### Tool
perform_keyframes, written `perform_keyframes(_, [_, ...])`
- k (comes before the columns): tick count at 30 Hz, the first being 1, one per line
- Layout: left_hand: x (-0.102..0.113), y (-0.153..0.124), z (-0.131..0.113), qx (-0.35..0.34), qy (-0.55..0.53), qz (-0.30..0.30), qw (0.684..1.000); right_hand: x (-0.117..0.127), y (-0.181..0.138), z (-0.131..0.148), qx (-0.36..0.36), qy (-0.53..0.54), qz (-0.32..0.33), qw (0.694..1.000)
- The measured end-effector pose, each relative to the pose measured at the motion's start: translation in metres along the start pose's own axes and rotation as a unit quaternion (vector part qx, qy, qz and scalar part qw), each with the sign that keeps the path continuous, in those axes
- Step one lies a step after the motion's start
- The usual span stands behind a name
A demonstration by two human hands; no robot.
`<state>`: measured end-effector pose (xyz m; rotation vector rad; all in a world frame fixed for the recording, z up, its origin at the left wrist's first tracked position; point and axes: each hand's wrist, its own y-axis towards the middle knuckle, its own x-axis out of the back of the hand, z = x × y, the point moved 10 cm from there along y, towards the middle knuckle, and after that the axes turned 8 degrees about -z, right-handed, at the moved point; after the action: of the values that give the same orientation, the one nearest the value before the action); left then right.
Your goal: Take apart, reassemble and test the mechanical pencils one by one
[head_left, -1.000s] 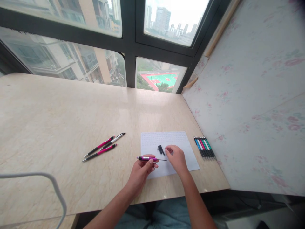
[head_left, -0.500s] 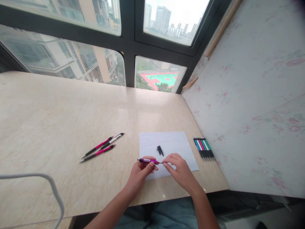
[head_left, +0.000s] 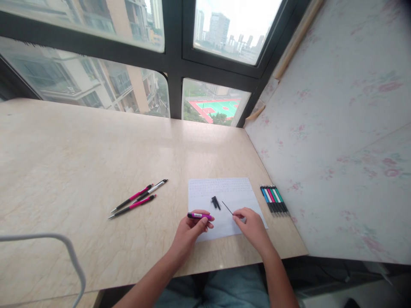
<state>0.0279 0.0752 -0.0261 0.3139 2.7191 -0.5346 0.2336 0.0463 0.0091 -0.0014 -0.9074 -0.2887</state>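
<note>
My left hand is closed on a magenta pen barrel, held level over the lower left corner of a white sheet of paper. My right hand pinches one end of a thin black refill, which points up and to the left, apart from the barrel. A small black pen part lies on the paper just beyond both hands.
Three pens, two pink and one white, lie on the beige table to the left. A row of several coloured pens rests by the floral wall on the right. A white chair frame curves at bottom left. Windows run along the table's far edge.
My right hand drew the thin refill out of the magenta barrel and moved right with it. The left hand stayed in place with the barrel.
</note>
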Motion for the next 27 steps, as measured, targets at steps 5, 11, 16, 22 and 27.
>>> perform_keyframes(5, [-0.004, -0.002, 0.002, 0.006, 0.005, 0.008, 1.0, -0.011, 0.01, 0.012, -0.004, -0.041, -0.064, 0.997])
perform_keyframes(11, [-0.004, -0.002, 0.0, -0.01, -0.009, 0.011, 1.0, -0.011, 0.004, 0.031, -0.036, 0.02, -0.095, 0.995])
perform_keyframes(16, [-0.005, -0.002, -0.005, -0.019, 0.022, 0.012, 0.999, -0.046, -0.017, 0.055, -0.103, 0.308, 0.021, 0.946])
perform_keyframes(22, [-0.001, -0.003, -0.012, -0.033, 0.054, -0.015, 0.998, -0.056, -0.028, 0.06, -0.116, 0.382, 0.002, 0.917])
perform_keyframes(27, [0.003, -0.001, -0.008, -0.025, 0.043, -0.019, 0.999, -0.068, -0.033, 0.054, -0.182, 0.47, -0.007, 0.864])
